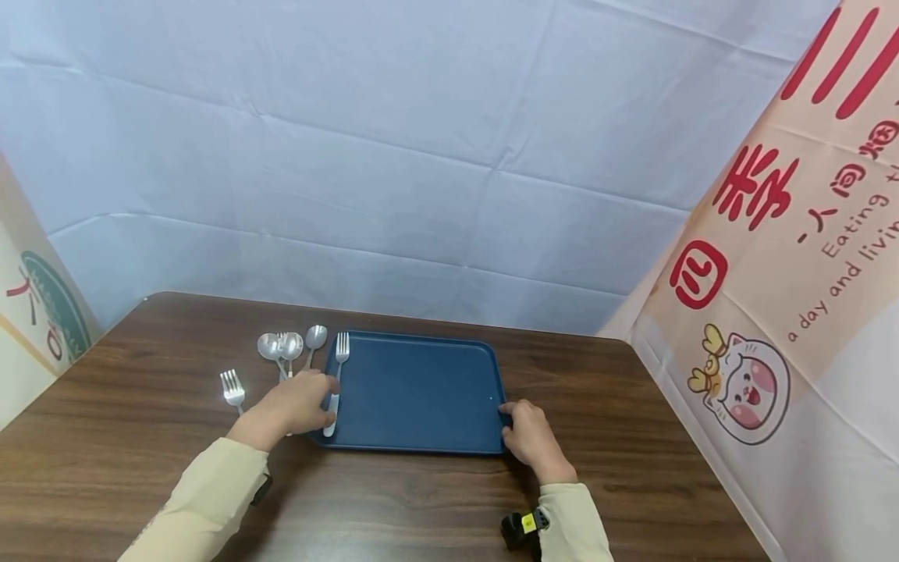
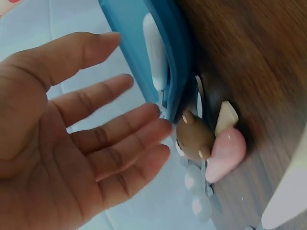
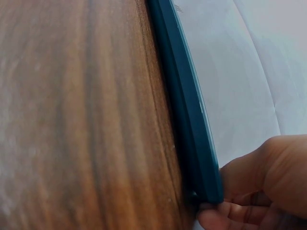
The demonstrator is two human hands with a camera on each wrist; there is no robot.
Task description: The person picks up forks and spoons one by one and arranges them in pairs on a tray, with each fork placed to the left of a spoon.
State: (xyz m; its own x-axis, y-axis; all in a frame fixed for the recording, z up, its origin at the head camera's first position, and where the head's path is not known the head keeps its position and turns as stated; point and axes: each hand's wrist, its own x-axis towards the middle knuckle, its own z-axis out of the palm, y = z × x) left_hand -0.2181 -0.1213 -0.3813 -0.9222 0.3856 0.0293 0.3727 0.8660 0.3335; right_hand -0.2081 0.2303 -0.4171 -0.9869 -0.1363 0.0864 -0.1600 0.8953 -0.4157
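Note:
A blue rectangular tray (image 1: 421, 390) lies on the table. Inside its left edge rests a fork (image 1: 342, 349) with a white handle (image 2: 155, 52). My left hand (image 1: 298, 402) hovers by that handle; the left wrist view has its fingers spread and slightly bent, holding nothing. At the tray's near right corner, my right hand (image 1: 531, 439) pinches the rim (image 3: 194, 124), thumb above and fingers below. Left of the tray lie several spoons (image 1: 316, 336) and another fork (image 1: 232, 386). Some handles are figured, including a brown bear head (image 2: 194, 136) and a pink end (image 2: 228, 152).
The brown wooden table (image 1: 393, 499) has its far edge against a pale hanging cloth (image 1: 365, 156). A printed banner (image 1: 794, 257) with red characters and a cartoon cat hangs on the right. A white tapered shape (image 2: 288, 191) shows at the left wrist view's right edge.

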